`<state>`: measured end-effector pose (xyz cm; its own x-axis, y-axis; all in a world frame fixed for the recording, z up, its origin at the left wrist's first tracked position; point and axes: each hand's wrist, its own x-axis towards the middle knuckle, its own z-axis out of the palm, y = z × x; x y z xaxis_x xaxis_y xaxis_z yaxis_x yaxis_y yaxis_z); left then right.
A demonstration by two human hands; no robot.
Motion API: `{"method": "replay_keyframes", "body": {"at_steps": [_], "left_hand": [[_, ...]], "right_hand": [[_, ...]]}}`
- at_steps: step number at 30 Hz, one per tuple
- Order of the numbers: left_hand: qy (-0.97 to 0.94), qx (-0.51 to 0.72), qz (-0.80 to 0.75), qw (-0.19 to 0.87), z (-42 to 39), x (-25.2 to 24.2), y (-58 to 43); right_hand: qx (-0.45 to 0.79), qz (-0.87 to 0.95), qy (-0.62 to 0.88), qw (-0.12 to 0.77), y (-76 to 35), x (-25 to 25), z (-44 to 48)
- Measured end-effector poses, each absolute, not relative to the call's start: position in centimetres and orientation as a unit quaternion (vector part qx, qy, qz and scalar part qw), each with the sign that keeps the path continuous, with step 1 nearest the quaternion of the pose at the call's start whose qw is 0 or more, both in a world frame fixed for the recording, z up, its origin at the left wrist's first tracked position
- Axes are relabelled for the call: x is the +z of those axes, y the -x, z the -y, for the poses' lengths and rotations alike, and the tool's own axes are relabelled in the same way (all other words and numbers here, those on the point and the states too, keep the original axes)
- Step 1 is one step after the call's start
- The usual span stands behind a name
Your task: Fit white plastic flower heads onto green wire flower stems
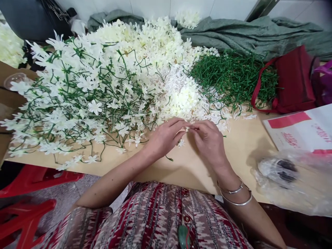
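Observation:
Over the table's front middle, my left hand (166, 136) and my right hand (211, 140) meet at the fingertips, both closed in a pinch. A white artificial flower (181, 143) shows just below the fingers, and a green stem end (169, 158) pokes out under my left hand, which appears to hold that stem. Whatever small piece my right fingertips pinch is too hidden to name. Right behind the hands lies a heap of loose white petals (184, 98). To the left spreads a big pile of assembled white flowers on green stems (88, 90).
Bare green stems (230, 77) are heaped at the back right, beside a red bag (294, 83). A printed paper bag (301, 129) and a clear plastic bag (293, 183) lie at the right. Green cloth (254, 36) runs along the wall. Red stools (28, 214) stand lower left.

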<state>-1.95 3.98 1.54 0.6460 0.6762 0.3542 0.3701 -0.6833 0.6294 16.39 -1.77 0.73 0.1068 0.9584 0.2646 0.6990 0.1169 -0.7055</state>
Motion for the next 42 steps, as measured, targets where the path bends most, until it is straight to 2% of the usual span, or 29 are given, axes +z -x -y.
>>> {"method": "replay_keyframes", "body": {"at_steps": [4,6,9,12,15,17,19,22,27,32,35,42], "left_hand": [[-0.836,0.340,-0.283,0.324,-3.9,1.2,1.1],[-0.802,0.371,-0.302,0.359,-3.8,1.1,1.1],[-0.739,0.401,-0.358,0.406,-3.8,1.0,1.2],[-0.678,0.422,-0.394,0.455,-3.9,0.8,1.3],[-0.608,0.416,-0.405,0.542,-4.0,0.6,1.3],[-0.563,0.408,-0.405,0.594,-4.1,0.5,1.1],[-0.538,0.405,-0.403,0.621,-4.2,0.6,1.1],[-0.511,0.405,-0.403,0.642,-4.3,0.8,1.0],[-0.465,0.392,-0.419,0.675,-4.1,1.2,0.9],[-0.450,0.386,-0.426,0.683,-3.6,1.5,0.6],[-0.454,0.388,-0.418,0.685,-3.2,1.5,0.3],[-0.445,0.384,-0.401,0.703,-2.4,1.6,-0.2]], "right_hand": [[0.373,0.490,0.616,0.491,-17.1,1.1,2.4],[0.406,0.437,0.609,0.523,-17.3,1.2,2.3],[0.309,0.464,0.646,0.521,-17.8,1.2,1.7],[0.190,0.576,0.669,0.430,-18.0,0.9,1.0],[0.129,0.665,0.658,0.330,-17.7,0.4,0.6],[0.098,0.680,0.660,0.305,-17.4,0.2,0.7],[0.079,0.664,0.668,0.326,-17.4,0.4,0.8],[0.092,0.612,0.664,0.421,-17.6,0.9,1.2],[0.231,0.487,0.636,0.552,-17.7,1.3,1.7],[0.352,0.405,0.580,0.613,-15.9,1.9,2.4],[0.311,0.430,0.578,0.620,-14.7,2.2,2.7],[0.106,0.542,0.604,0.575,-14.1,0.5,3.0]]}}
